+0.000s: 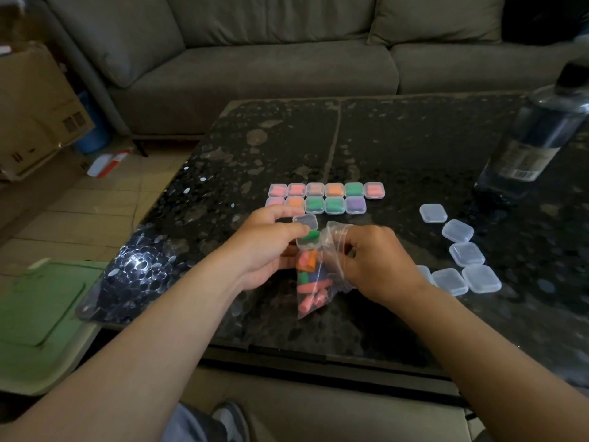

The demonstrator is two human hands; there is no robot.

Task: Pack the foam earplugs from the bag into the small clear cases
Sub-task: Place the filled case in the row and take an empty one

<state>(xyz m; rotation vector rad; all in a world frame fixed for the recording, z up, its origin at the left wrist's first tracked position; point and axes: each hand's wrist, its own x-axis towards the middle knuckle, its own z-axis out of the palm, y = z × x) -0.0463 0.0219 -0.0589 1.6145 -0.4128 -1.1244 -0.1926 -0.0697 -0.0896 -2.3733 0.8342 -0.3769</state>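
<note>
A green earplug (pixel 310 235) sits in the open case (pixel 306 231) pinched by the left hand (pixel 271 247); the bag (pixel 314 282) is gripped by the right hand (pixel 376 263). Lid closure is judged next.

- We are in a home living room: a grey cushioned sofa (pixel 255 68) fills the background.
- We look down on a low, dark, speckled coffee table (pixel 398 138) before it.
- We see a tiled floor (pixel 105 193) and a cardboard box (pixel 35 113) beside the sofa.
</note>
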